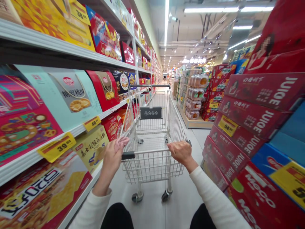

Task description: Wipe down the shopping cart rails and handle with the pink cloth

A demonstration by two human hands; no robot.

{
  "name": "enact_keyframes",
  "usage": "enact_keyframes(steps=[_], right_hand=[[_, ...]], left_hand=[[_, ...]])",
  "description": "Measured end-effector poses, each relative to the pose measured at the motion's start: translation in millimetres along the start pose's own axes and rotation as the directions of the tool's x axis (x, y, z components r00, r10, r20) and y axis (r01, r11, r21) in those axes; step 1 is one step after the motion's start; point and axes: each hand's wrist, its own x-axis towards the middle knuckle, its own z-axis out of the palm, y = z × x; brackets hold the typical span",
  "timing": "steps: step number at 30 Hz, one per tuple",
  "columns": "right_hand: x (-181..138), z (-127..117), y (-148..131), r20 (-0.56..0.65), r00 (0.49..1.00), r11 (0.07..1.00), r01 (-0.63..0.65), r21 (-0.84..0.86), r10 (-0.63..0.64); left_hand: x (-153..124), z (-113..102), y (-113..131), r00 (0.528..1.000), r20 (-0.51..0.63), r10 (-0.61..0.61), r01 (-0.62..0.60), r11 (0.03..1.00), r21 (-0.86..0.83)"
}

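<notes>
A silver wire shopping cart stands in the aisle in front of me, with nothing in its basket. My right hand is closed over the right part of its near top rim. At the left near corner, by a black plastic piece, my left hand has its fingers closed on a small pink cloth. Whether that hand also touches the cart is hard to see. A dark bar crosses the cart's far end, with a dark sign panel below it.
Shelves of boxed biscuits with yellow price tags run close along the left. Stacked red cartons rise close on the right. Farther ahead, a low platform holds packed goods. Pale floor shows between the cart and the right-hand stacks.
</notes>
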Motion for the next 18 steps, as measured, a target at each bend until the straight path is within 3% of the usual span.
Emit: enact_keyframes(steps=[2,6,10,13,15,18], right_hand=[[0,1,0,0.004,1.000,1.000,-0.011,0.002,0.011],[1,1,-1,0.002,1.000,1.000,-0.019,-0.007,0.019],[1,1,-3,-0.029,1.000,1.000,-0.011,-0.023,0.010],[0,-1,-3,-0.015,1.000,0.999,-0.004,-0.034,0.003],[-2,-2,-3,0.004,1.000,0.999,-0.010,-0.035,0.010],[-3,-3,-2,0.019,1.000,1.000,-0.018,-0.023,0.018]], left_hand=[[18,-5,-2,0.999,0.040,0.008,-0.010,0.999,0.038],[35,-9,-1,0.998,-0.059,-0.012,0.019,0.991,0.129],[19,-2,-2,0.991,0.116,0.066,-0.082,0.987,0.138],[8,2,-6,0.978,0.173,0.115,-0.141,0.979,0.148],[11,3,-6,0.969,0.229,0.087,-0.133,0.973,0.189],[30,5,-6,0.938,0.343,-0.046,-0.070,0.945,0.319]])
